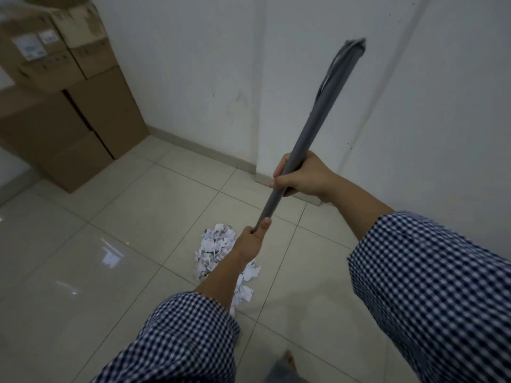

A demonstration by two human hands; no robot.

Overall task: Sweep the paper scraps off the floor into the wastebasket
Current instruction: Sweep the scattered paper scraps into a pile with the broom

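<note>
Paper scraps (pixel 214 246) on floor (pixel 110 230), apart frm wall (pixel 193 64)

The white paper scraps (pixel 217 246) are heaped in one small pile on the floor (pixel 138 217). The grey broom stick (pixel 312 125) is held tilted over them, its top end raised

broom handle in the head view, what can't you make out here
All in the head view:
- Broom head: hidden behind the left hand and forearm; only the grey handle shows.
- Paper scraps: partly covered by that forearm; print too small to read.
- Handle's top end: motion-blurred.
- Wastebasket: nowhere in frame.
- Labels on the cardboard boxes: blurred.
</note>
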